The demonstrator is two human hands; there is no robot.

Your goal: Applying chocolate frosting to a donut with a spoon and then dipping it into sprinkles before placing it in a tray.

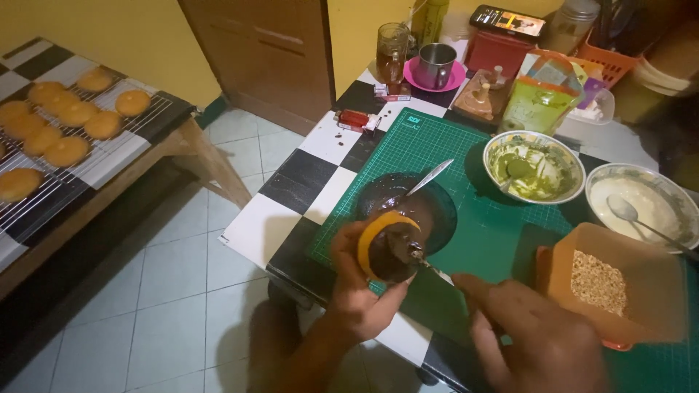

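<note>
My left hand [357, 291] holds a round golden bun [386, 244] whose top is covered in dark chocolate glaze, just in front of a dark bowl of chocolate [408, 204] on the green cutting mat [473, 225]. My right hand [531, 335] grips a thin utensil [429, 263] whose tip touches the glazed top of the bun. A second spoon [431, 176] leans in the chocolate bowl.
A bowl of green glaze [534, 167], a bowl of white glaze with a spoon [644, 204] and an orange tub of chopped nuts [608, 280] stand at the right. Cups, jars and a phone crowd the table's back. Plain buns [65, 116] cool on a wire rack at left.
</note>
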